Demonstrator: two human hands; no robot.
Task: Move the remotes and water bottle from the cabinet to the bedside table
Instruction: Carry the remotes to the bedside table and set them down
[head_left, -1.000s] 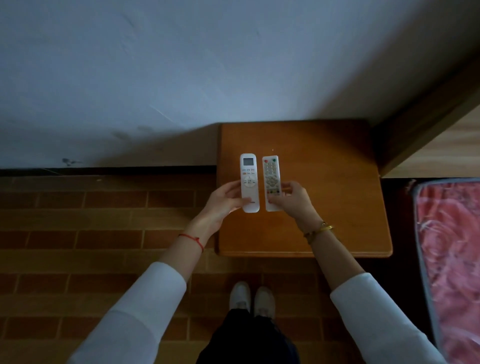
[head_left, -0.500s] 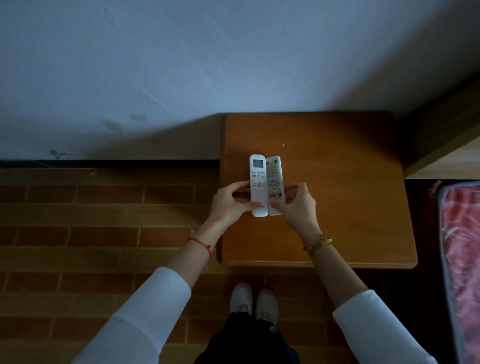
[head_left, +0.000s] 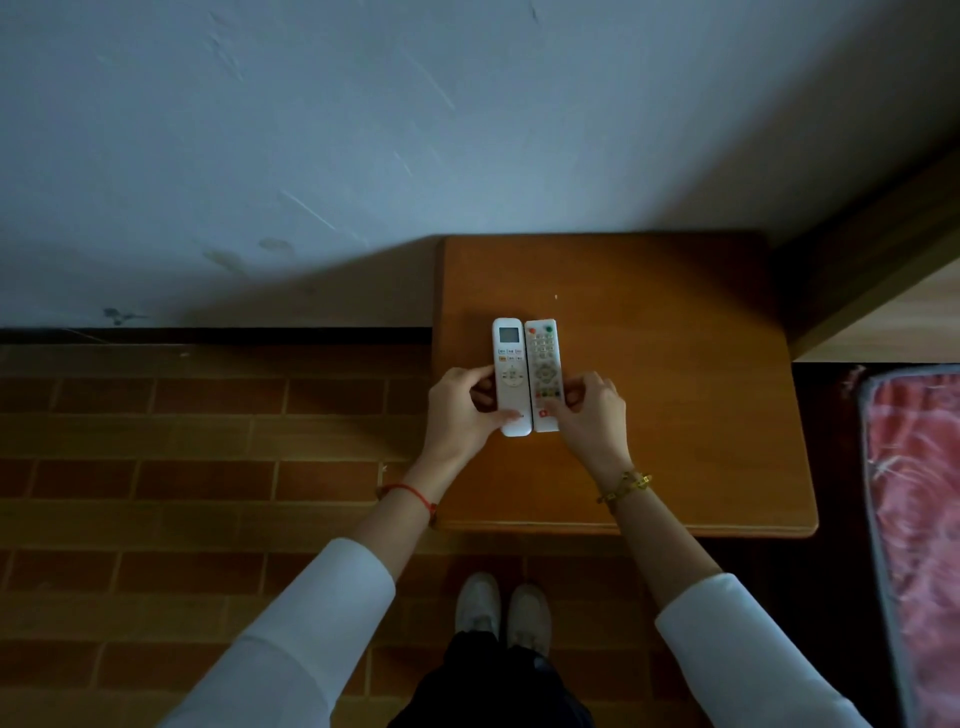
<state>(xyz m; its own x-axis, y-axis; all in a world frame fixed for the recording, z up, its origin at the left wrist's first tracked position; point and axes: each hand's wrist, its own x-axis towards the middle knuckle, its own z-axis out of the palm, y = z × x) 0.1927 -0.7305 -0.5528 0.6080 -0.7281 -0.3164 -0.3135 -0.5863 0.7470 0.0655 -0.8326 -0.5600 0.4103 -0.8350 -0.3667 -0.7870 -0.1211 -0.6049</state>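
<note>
White remote with screen (head_left: 511, 376) pinched at its lower end by left hand (head_left: 460, 415), thumb on top. Touching alongside, buttoned remote (head_left: 544, 375) gripped likewise by right hand (head_left: 592, 415). Both lie over wooden bedside table (head_left: 675, 415), tops pointing away beyond the fingertips.

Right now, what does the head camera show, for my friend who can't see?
Two hands, left hand and right hand, hold two white remotes side by side over a wooden bedside table by a pale wall.
</note>
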